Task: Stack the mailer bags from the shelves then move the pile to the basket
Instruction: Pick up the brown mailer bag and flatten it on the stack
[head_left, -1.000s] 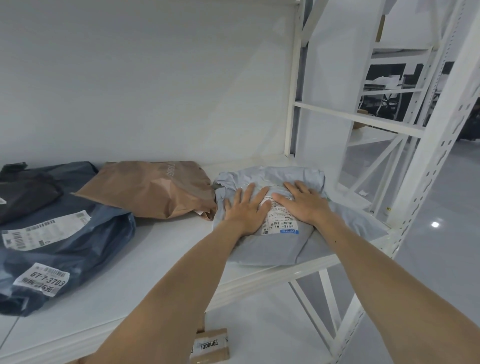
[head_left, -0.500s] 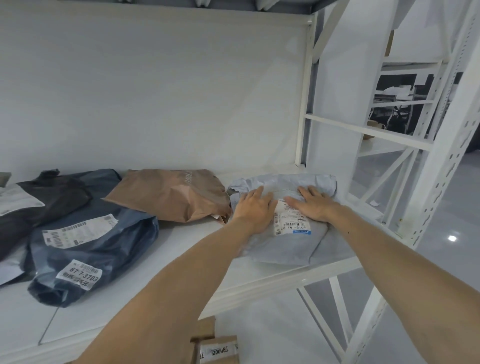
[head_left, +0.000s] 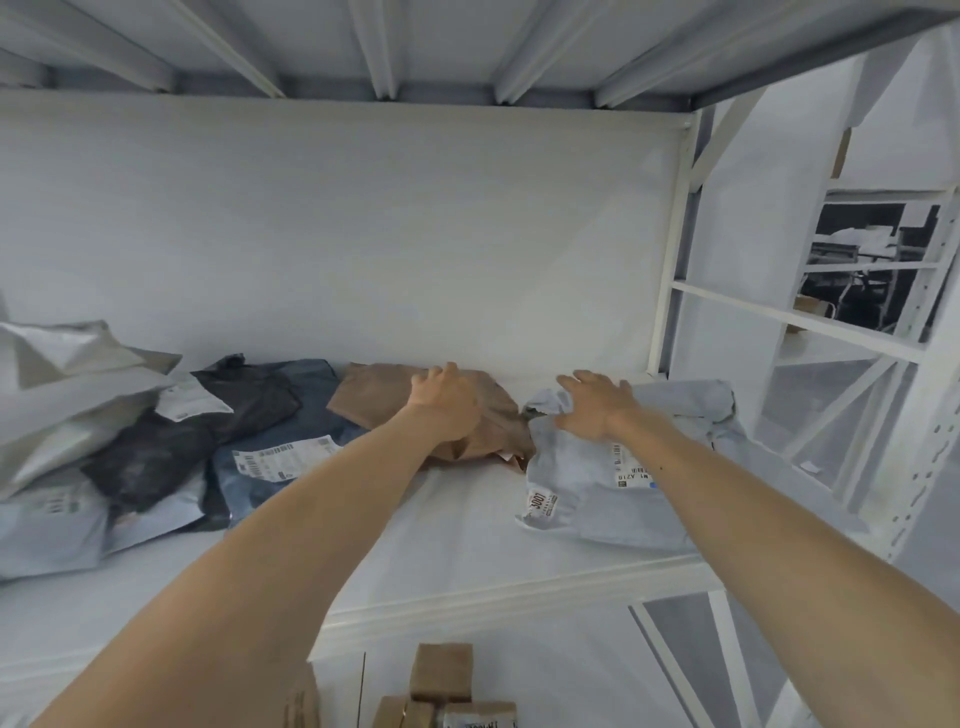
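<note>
On the shelf (head_left: 467, 525), the left hand (head_left: 445, 402) rests with fingers together on the brown bag (head_left: 374, 400), and the right hand (head_left: 597, 408) lies with fingers spread on the grey bag (head_left: 613, 514) just beside it, while the blue bag (head_left: 291, 415), black bag (head_left: 208, 431) and silver bags (head_left: 67, 395) overlap leftward and boxes (head_left: 441, 680) sit below.

Soft, even, cool light, perhaps from overhead; faint shadows, slight blur, wide-angle curvature at edges.
</note>
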